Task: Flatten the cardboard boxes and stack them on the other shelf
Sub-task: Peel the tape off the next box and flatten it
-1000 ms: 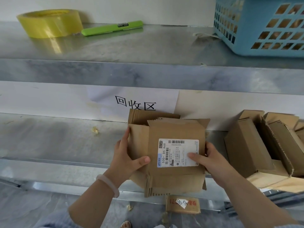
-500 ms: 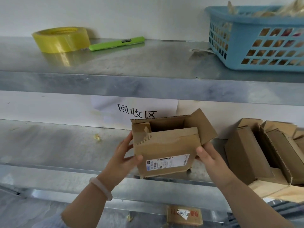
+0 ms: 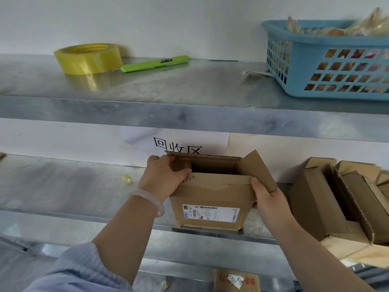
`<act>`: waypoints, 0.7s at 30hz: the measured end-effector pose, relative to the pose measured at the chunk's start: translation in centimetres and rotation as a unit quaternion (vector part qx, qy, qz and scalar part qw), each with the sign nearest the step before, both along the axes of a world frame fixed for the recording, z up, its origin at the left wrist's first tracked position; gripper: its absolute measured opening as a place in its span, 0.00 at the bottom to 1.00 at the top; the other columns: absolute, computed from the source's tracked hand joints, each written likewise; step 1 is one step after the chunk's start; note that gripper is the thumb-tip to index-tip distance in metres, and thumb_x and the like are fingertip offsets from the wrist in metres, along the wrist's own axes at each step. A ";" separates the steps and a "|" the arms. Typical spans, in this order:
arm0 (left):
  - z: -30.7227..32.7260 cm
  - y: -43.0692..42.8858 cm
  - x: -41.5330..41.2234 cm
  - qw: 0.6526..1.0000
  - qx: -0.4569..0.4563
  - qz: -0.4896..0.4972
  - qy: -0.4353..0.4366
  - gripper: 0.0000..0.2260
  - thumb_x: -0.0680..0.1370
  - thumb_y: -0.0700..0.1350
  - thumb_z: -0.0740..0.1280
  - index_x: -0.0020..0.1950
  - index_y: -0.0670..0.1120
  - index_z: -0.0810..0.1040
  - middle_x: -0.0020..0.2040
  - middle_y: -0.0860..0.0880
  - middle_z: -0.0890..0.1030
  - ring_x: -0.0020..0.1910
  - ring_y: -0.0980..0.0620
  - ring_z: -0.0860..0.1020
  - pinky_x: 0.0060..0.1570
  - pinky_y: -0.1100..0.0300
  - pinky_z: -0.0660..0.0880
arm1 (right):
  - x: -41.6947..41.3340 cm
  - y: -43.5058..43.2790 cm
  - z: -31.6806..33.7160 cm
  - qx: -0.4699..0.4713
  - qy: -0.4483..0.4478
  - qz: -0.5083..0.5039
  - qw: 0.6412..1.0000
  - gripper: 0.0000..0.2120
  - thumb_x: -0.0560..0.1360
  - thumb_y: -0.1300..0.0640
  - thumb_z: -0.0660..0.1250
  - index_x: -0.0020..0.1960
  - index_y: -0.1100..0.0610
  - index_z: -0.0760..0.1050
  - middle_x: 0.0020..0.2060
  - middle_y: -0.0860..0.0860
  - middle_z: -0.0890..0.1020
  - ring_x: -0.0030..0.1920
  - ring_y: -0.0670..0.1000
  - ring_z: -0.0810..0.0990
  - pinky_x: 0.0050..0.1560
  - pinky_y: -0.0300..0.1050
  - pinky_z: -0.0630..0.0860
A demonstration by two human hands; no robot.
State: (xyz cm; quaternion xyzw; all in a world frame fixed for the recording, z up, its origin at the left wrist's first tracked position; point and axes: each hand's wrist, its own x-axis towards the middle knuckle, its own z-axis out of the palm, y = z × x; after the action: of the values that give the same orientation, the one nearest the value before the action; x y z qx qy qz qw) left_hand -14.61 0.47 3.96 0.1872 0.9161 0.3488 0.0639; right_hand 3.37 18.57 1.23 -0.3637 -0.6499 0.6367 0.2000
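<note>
A moment ago the box (image 3: 212, 199) was tipped up; now it stands open-side up on the middle shelf (image 3: 63, 186). The left hand (image 3: 166, 175) has slid up and pinches the top left flap. The right hand (image 3: 267, 199) grips the right side. I think squashing it flat comes next.

The print on the label (image 3: 211, 213) of the cardboard box (image 3: 212, 190) is too small to read, and this box hides the lower part of the wall sign (image 3: 177, 142). The right edge cuts off the blue basket (image 3: 315, 55), whose contents are blurred, and the pile of boxes (image 3: 311, 203).
</note>
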 end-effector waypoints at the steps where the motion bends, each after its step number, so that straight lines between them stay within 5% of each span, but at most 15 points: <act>1: 0.1 0.2 0.0 1.000 -0.004 0.001 -0.009 0.29 0.69 0.64 0.70 0.66 0.53 0.72 0.55 0.53 0.65 0.40 0.58 0.70 0.45 0.62 0.72 | 0.1 0.0 -0.1 0.000 0.000 -0.002 1.000 0.17 0.77 0.41 0.61 0.63 0.45 0.69 0.50 0.45 0.79 0.49 0.47 0.79 0.38 0.36 0.75; 5: 0.7 0.3 -0.9 0.995 0.011 -0.032 -0.093 0.38 0.66 0.67 0.71 0.71 0.51 0.68 0.62 0.51 0.64 0.57 0.47 0.72 0.56 0.50 0.77 | 0.6 -0.1 -0.1 0.004 0.000 0.003 1.000 0.20 0.71 0.33 0.58 0.58 0.41 0.70 0.49 0.42 0.79 0.48 0.45 0.80 0.42 0.37 0.77; 8: 1.5 -0.3 -1.1 0.986 -0.003 -0.099 -0.137 0.41 0.65 0.68 0.69 0.74 0.51 0.65 0.66 0.52 0.62 0.54 0.51 0.72 0.40 0.61 0.79 | 0.6 0.1 0.1 -0.042 0.002 -0.011 0.999 0.25 0.66 0.29 0.56 0.58 0.39 0.67 0.48 0.40 0.79 0.50 0.46 0.80 0.52 0.43 0.77; 10: 1.8 -1.0 -1.0 0.976 -0.035 -0.149 -0.156 0.50 0.60 0.70 0.67 0.77 0.50 0.57 0.70 0.54 0.58 0.55 0.52 0.73 0.40 0.64 0.78 | 0.6 0.6 0.2 -0.075 -0.005 -0.009 0.997 0.27 0.65 0.29 0.59 0.59 0.41 0.68 0.50 0.43 0.81 0.54 0.51 0.80 0.60 0.48 0.75; 15: 1.8 -1.9 -0.4 0.945 -0.115 -0.246 -0.184 0.61 0.56 0.71 0.70 0.78 0.53 0.39 0.75 0.61 0.44 0.68 0.50 0.65 0.63 0.57 0.72 | 0.8 1.2 0.9 -0.033 -0.028 0.087 0.995 0.28 0.62 0.39 0.76 0.57 0.49 0.76 0.45 0.48 0.85 0.48 0.51 0.83 0.53 0.48 0.78; 18: 1.4 -0.9 0.6 0.961 -0.133 -0.195 -0.142 0.60 0.60 0.71 0.72 0.78 0.52 0.40 0.76 0.58 0.44 0.72 0.49 0.62 0.65 0.59 0.67 | 1.2 1.6 1.3 -0.024 -0.055 0.120 0.991 0.21 0.69 0.52 0.76 0.60 0.54 0.75 0.46 0.55 0.85 0.48 0.55 0.84 0.56 0.56 0.79; 21: 0.7 0.4 1.9 0.979 -0.146 -0.123 -0.072 0.59 0.59 0.72 0.71 0.78 0.50 0.44 0.75 0.55 0.49 0.71 0.47 0.65 0.65 0.56 0.68 | 1.2 1.5 1.6 0.002 -0.077 0.126 0.989 0.18 0.70 0.55 0.74 0.58 0.53 0.74 0.45 0.56 0.84 0.46 0.55 0.84 0.48 0.49 0.79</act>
State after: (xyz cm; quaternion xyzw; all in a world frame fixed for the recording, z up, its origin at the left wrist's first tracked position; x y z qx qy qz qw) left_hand -12.68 0.83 4.64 0.2616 0.9201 0.2135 0.1983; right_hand 4.56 20.05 2.85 -0.3270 -0.7055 0.6250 0.0685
